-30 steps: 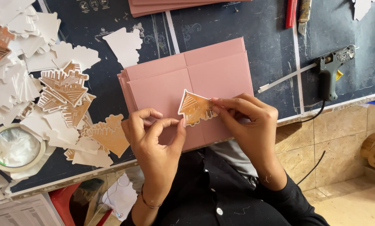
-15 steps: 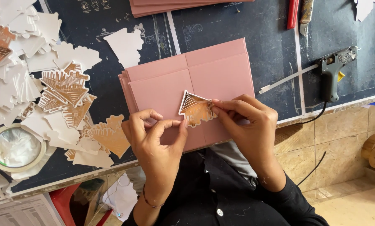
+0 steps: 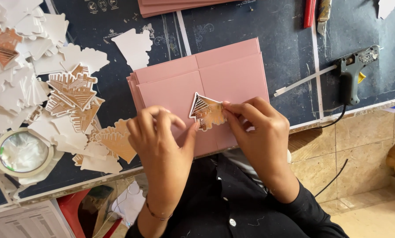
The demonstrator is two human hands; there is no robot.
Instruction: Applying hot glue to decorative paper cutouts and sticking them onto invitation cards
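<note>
Two hands (left (image 3: 162,141), right (image 3: 259,132)) on one gold cutout (image 3: 206,112) above pink cards (image 3: 232,70).

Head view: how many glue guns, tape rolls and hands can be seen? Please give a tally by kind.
Glue gun: 1
Tape roll: 1
Hands: 2, left hand and right hand, both holding one cutout
Total: 4
</note>
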